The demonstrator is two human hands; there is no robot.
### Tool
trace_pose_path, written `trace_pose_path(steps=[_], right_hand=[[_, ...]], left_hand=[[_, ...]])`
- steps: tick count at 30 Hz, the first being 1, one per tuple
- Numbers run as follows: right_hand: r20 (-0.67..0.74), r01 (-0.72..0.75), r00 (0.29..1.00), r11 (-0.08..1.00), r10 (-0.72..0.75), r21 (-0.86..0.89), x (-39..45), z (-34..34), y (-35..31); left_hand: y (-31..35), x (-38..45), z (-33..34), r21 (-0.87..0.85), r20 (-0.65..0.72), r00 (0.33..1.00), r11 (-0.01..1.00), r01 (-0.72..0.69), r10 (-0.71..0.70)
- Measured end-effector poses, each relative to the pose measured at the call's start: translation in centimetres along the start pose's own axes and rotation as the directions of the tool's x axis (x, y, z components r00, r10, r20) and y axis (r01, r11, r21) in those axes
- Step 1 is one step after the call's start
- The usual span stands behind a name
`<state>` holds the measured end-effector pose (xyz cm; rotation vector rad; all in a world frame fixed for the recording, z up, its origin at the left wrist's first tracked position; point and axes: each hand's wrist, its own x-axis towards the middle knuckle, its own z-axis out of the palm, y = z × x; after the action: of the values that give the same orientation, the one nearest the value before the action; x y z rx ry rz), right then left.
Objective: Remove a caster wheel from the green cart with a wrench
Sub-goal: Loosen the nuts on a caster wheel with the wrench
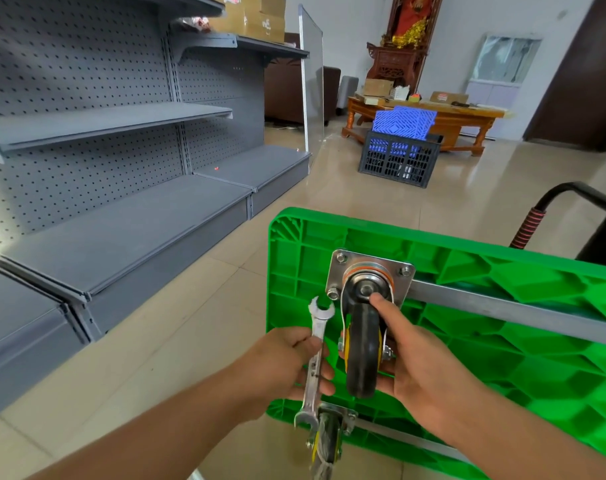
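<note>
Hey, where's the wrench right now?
In the head view, low and centre, the wrench is gripped by the left hand, just left of the caster wheel that the right hand holds on the green cart.

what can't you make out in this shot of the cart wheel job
Head view:
- Fourth bolt of the caster plate: hidden behind the right hand and caster wheel.
- Second caster: motion-blurred, partly behind the wrench held by the left hand.
- Green cart and its handle: cut off by the right edge.
</note>
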<state>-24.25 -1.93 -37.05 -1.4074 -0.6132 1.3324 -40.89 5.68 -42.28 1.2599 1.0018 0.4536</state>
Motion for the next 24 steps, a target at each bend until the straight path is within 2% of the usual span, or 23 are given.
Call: trace_pose_path(steps=[3,7,10,13,20,24], right_hand=[[0.005,-0.006,1.000,1.000,0.006,-0.014,-0.1,0.1,-0.1],[0.004,-0.012,1.000,1.000,0.013,-0.013,-0.1,0.3,0.0],[-0.013,-0.024,1.000,1.000,0.024,-0.003,-0.1,0.4,0.1],[-0.019,-0.027,0.999,1.000,0.027,0.004,-0.2,0.3,0.0],[-0.027,-0.024,0.999,1.000,0.024,-0.002,-0.2,0.2,-0.2],[-0.014,-0.021,1.000,1.000,0.021,-0.014,0.0,0.3,-0.2]], left_hand=[[-0.8,-0.6,-0.4,-0.219,-0.013,0.998,0.974,0.051,-0.055],[0.0,-0.2,0.3,-0.448,-0.108,0.994,0.893,-0.028,-0.023],[1.9,0.2,2.1,-0.549,-0.172,0.985,0.830,-0.098,0.003],[3.4,0.8,3.9,-0.574,-0.227,0.974,0.812,-0.111,-0.027],[3.9,2.1,4.1,-0.522,-0.328,0.942,0.845,-0.115,-0.075],[4.0,2.0,4.3,-0.548,-0.286,0.954,0.832,-0.085,-0.090]])
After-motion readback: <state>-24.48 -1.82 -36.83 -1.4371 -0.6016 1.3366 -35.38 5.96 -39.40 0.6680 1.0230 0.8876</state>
